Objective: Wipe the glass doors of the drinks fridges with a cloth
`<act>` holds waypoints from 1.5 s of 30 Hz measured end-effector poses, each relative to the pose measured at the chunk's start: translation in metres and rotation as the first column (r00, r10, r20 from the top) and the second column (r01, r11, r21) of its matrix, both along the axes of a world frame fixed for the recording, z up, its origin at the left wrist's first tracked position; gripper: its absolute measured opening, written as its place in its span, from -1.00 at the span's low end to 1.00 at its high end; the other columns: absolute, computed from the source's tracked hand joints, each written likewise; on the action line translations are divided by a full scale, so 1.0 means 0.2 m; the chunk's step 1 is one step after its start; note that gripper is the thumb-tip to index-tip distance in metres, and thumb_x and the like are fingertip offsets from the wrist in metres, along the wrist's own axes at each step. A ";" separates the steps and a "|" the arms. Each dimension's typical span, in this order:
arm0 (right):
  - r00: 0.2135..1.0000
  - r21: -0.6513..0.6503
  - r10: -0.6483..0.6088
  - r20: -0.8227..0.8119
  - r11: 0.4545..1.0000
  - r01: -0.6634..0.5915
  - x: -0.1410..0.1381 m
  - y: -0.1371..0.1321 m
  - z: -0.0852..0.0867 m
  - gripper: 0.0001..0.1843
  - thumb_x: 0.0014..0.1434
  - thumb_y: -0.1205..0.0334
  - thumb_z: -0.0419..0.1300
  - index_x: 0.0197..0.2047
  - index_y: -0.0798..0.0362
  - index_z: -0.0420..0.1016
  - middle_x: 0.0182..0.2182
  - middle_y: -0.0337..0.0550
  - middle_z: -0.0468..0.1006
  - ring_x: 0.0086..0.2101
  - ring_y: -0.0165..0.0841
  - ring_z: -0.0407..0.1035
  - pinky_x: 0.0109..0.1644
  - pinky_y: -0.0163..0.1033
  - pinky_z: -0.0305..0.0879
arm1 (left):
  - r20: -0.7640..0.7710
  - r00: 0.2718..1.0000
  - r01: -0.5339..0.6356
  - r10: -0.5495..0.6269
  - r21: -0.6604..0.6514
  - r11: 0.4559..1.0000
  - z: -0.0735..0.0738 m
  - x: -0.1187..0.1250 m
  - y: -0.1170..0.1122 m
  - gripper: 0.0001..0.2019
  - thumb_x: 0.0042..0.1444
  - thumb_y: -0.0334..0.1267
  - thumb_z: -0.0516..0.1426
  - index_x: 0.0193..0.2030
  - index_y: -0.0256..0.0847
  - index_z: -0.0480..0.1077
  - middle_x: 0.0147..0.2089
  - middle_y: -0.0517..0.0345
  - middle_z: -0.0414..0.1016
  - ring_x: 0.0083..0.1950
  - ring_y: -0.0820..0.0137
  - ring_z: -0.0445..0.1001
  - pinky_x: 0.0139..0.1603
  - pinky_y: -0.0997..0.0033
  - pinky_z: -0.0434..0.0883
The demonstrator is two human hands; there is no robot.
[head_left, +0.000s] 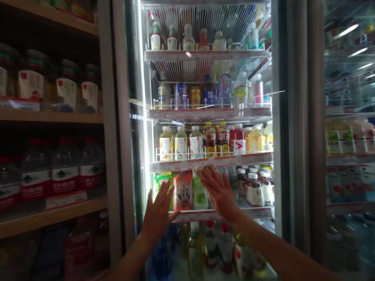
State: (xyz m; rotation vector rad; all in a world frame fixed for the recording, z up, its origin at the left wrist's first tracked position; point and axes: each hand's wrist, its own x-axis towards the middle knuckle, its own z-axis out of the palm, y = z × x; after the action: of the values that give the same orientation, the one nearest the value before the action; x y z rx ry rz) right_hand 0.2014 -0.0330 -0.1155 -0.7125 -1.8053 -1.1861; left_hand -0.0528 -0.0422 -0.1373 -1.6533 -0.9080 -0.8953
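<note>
a: what's nearest?
b: two bare arms. the left forearm (pixel 131 261) comes up from the bottom middle and the right forearm (pixel 278 253) from the lower right corner. both reach toward a lit fridge (pixel 279 117).
a: and the hands?
b: the left hand (pixel 159 212) is flat with its fingers spread and grips nothing. its fingertips lie over the lower part of a green bottle (pixel 163 180). its thumb points toward a pink carton (pixel 183 191) just beside it.
a: the right one?
b: the right hand (pixel 219 192) is spread wide too, palm forward, and holds nothing. it covers part of a pale green bottle (pixel 200 197) that stands right of the pink carton. i cannot tell whether the palm touches it.
a: where do those drinks stand?
b: upright in a row at the front of a wire shelf (pixel 252 212), the fourth one visible from the top. the carton is between the two bottles.
a: anything else around?
b: dark bottles (pixel 254 190) with white caps stand right of the right hand, and yellow bottles (pixel 166 143) stand on the shelf above. big water bottles (pixel 66 171) sit on a wooden shelf (pixel 52 214) to the left, outside the fridge.
</note>
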 end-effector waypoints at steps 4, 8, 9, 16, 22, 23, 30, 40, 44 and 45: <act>0.955 -0.017 0.046 0.292 0.999 -0.043 -0.07 -0.02 -0.10 -0.53 0.21 0.36 0.00 0.17 -0.11 0.28 0.30 -0.38 0.06 0.31 -0.29 -0.21 0.37 0.02 -0.49 | -0.008 1.000 -0.022 0.021 -0.024 0.999 -0.05 -0.08 0.00 -0.33 0.16 -0.03 0.02 0.34 -0.27 -0.06 0.26 -0.15 0.22 0.32 0.15 0.12 0.34 -0.03 -0.14; 0.995 -0.036 0.041 0.092 0.999 -0.037 -0.14 -0.01 -0.06 -0.55 0.22 0.34 0.00 0.17 -0.06 0.29 0.28 -0.28 0.12 0.31 -0.27 -0.24 0.36 0.05 -0.48 | 0.021 0.999 -0.047 0.048 -0.020 0.999 -0.08 -0.15 0.00 -0.32 0.19 -0.04 -0.01 0.36 -0.27 -0.15 0.27 -0.17 0.21 0.31 0.14 0.14 0.33 -0.07 -0.13; 0.999 -0.042 0.033 0.031 0.999 -0.032 -0.16 -0.01 -0.05 -0.55 0.21 0.34 0.01 0.16 -0.05 0.30 0.27 -0.25 0.14 0.31 -0.26 -0.26 0.36 0.05 -0.48 | 0.034 0.998 -0.055 0.056 -0.025 0.998 -0.10 -0.16 -0.01 -0.32 0.20 -0.04 -0.02 0.36 -0.27 -0.17 0.27 -0.19 0.20 0.31 0.14 0.13 0.32 -0.08 -0.13; 0.891 -0.063 0.059 0.451 0.997 -0.034 -0.20 -0.07 -0.27 -0.51 0.25 0.24 0.00 0.25 -0.10 0.15 0.34 -0.42 -0.12 0.32 -0.31 -0.28 0.38 -0.03 -0.50 | -0.029 0.996 -0.088 0.086 -0.063 0.994 -0.26 -0.27 -0.03 -0.41 0.23 -0.10 -0.07 0.35 -0.23 -0.10 0.28 -0.18 0.19 0.30 0.14 0.16 0.32 -0.09 -0.10; 0.987 -0.081 0.042 0.153 0.996 -0.030 -0.27 -0.02 -0.19 -0.55 0.25 0.26 0.01 0.21 -0.08 0.24 0.32 -0.31 -0.02 0.32 -0.23 -0.29 0.36 0.08 -0.53 | 0.005 0.996 -0.084 0.084 -0.080 0.993 -0.31 -0.30 -0.03 -0.43 0.22 -0.12 -0.05 0.34 -0.22 -0.08 0.26 -0.22 0.20 0.29 0.13 0.18 0.30 -0.13 -0.04; 0.985 -0.084 0.042 0.165 0.996 -0.028 -0.28 -0.02 -0.21 -0.54 0.25 0.26 0.00 0.22 -0.08 0.22 0.32 -0.32 -0.03 0.32 -0.25 -0.29 0.37 0.07 -0.52 | 0.010 0.996 -0.084 0.085 -0.090 0.992 -0.32 -0.30 -0.04 -0.42 0.22 -0.13 -0.04 0.34 -0.21 -0.07 0.26 -0.22 0.20 0.28 0.12 0.19 0.29 -0.14 -0.03; 0.948 -0.099 0.081 0.307 0.994 -0.053 -0.28 -0.05 -0.29 -0.54 0.25 0.29 0.00 0.21 -0.11 0.22 0.32 -0.38 -0.03 0.32 -0.29 -0.27 0.37 0.05 -0.51 | -0.010 0.996 -0.093 0.093 -0.119 0.989 -0.39 -0.36 -0.05 -0.41 0.19 -0.24 -0.02 0.34 -0.24 -0.09 0.24 -0.21 0.24 0.27 0.12 0.22 0.29 -0.12 -0.01; 0.959 -0.096 0.135 0.247 0.989 -0.114 -0.61 -0.02 -0.26 -0.59 0.27 0.22 -0.02 0.18 -0.07 0.26 0.32 -0.32 -0.01 0.31 -0.28 -0.24 0.38 0.04 -0.42 | 0.197 0.971 0.162 -0.135 -0.126 0.979 -0.34 -0.23 -0.14 -0.43 0.21 -0.25 -0.02 0.34 -0.14 -0.09 0.26 -0.06 0.24 0.27 0.26 0.22 0.23 0.14 0.23; 0.945 -0.150 0.178 0.274 0.979 -0.141 -0.58 -0.01 -0.19 -0.63 0.27 0.19 -0.01 0.13 -0.13 0.32 0.31 -0.31 0.03 0.31 -0.26 -0.25 0.36 0.09 -0.33 | 0.430 0.880 0.301 -0.202 -0.177 0.937 -0.31 -0.09 -0.12 -0.44 0.23 -0.28 -0.06 0.35 -0.11 -0.14 0.33 -0.06 0.10 0.30 0.25 0.16 0.16 0.15 0.34; 0.931 -0.163 0.191 0.312 0.976 -0.146 -0.53 -0.01 -0.18 -0.63 0.26 0.20 0.00 0.12 -0.15 0.33 0.31 -0.33 0.04 0.31 -0.26 -0.26 0.36 0.09 -0.34 | 0.484 0.853 0.309 -0.195 -0.168 0.936 -0.31 -0.05 -0.11 -0.43 0.24 -0.27 -0.06 0.36 -0.11 -0.16 0.34 -0.07 0.07 0.31 0.23 0.14 0.17 0.10 0.33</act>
State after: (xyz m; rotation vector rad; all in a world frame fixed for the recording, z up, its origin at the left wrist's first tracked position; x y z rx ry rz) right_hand 0.0952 -0.0340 -0.1514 -0.4412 -2.1945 -1.1207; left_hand -0.0625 -0.0642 -0.1998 -1.8313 -1.1714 -1.4545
